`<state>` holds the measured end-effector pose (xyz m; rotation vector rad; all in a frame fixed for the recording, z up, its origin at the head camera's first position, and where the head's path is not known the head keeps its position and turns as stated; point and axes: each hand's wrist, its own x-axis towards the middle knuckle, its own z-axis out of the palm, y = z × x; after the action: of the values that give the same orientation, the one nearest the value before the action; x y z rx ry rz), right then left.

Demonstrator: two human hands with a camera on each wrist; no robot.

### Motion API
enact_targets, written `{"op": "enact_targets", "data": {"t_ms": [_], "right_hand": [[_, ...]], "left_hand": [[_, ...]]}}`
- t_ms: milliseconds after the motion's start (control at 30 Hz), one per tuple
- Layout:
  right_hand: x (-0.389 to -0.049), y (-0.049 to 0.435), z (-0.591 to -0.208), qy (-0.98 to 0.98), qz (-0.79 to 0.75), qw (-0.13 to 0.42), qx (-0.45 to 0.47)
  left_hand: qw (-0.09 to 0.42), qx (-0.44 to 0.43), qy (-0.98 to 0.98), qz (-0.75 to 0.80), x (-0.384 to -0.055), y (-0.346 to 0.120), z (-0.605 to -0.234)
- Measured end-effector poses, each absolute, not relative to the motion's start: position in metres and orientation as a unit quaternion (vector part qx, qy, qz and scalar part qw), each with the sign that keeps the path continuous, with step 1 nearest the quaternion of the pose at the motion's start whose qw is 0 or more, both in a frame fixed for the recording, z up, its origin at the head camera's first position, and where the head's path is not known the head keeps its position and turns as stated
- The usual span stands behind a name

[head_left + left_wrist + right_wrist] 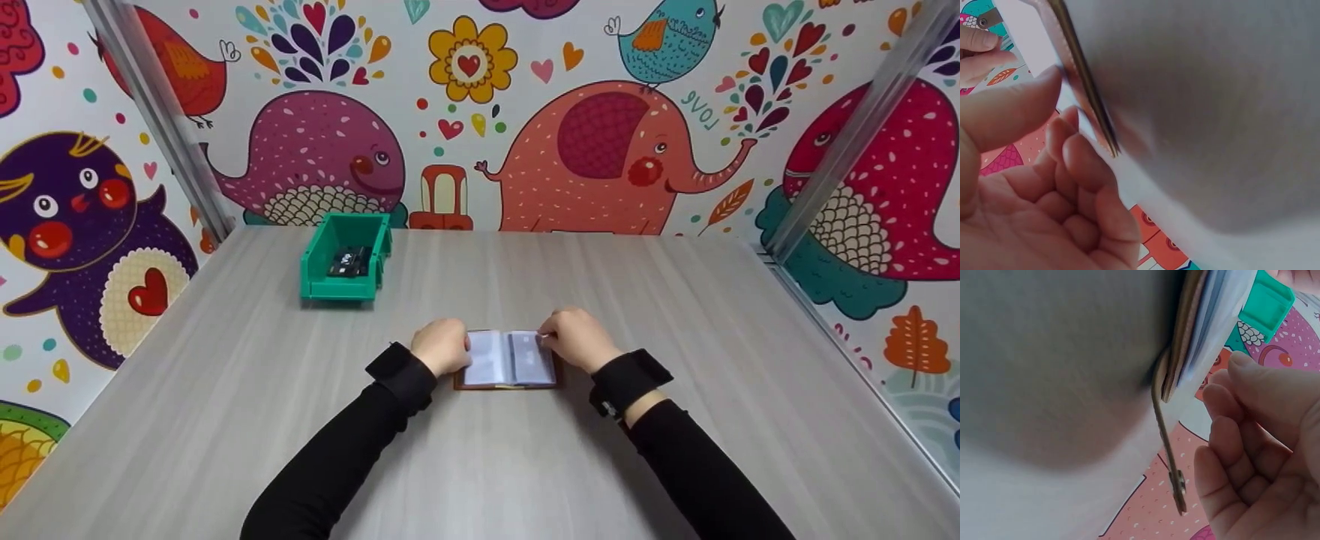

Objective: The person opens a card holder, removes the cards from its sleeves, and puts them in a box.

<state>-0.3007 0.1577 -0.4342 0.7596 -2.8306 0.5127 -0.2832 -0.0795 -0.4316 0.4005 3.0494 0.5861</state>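
A small card holder [487, 360] lies spread on the table, with a brown cover and clear plastic sleeves. Its brown edge [1084, 84] shows in the left wrist view. My left hand [442, 346] holds the holder's left side, thumb over the page and fingers curled by the edge. At the upper right corner, my right hand [581, 339] pinches the edge of a clear sleeve [533, 360] between thumb and forefinger; its other fingers are curled. A strap with a metal snap [1176, 481] sticks out from the cover in the right wrist view.
A green open-front bin [337, 289] stands at the back left of the table, with dark cards [349, 261] inside. Printed cartoon walls [465, 112] rise behind and along both sides of the grey table [510, 465]. Metal posts [161, 112] mark the corners.
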Motion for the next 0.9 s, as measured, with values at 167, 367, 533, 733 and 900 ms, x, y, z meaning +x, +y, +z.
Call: {"op": "enact_targets", "data": {"t_ms": [167, 367, 533, 733, 900], "right_hand": [[-0.3025, 0.1562, -0.4348, -0.954, 0.162, 0.074, 0.243], [-0.3037, 0.1567, -0.4381, -0.951, 0.150, 0.082, 0.259], [-0.3039, 0.1570, -0.4392, -0.948, 0.149, 0.086, 0.268], [-0.3024, 0.1567, -0.4390, -0.949, 0.156, 0.080, 0.264], [-0.3004, 0.1574, -0.4390, -0.949, 0.151, 0.078, 0.267]], "left_hand": [[0.001, 0.130, 0.973, 0.189, -0.2818, -0.0787, -0.4328], [0.001, 0.131, 0.973, 0.190, -0.2823, -0.0789, -0.4345], [0.000, 0.127, 0.975, 0.181, -0.2832, -0.0782, -0.4344], [0.002, 0.119, 0.978, 0.170, -0.2828, -0.0755, -0.4330], [0.005, 0.115, 0.980, 0.161, -0.2820, -0.0736, -0.4324]]}}
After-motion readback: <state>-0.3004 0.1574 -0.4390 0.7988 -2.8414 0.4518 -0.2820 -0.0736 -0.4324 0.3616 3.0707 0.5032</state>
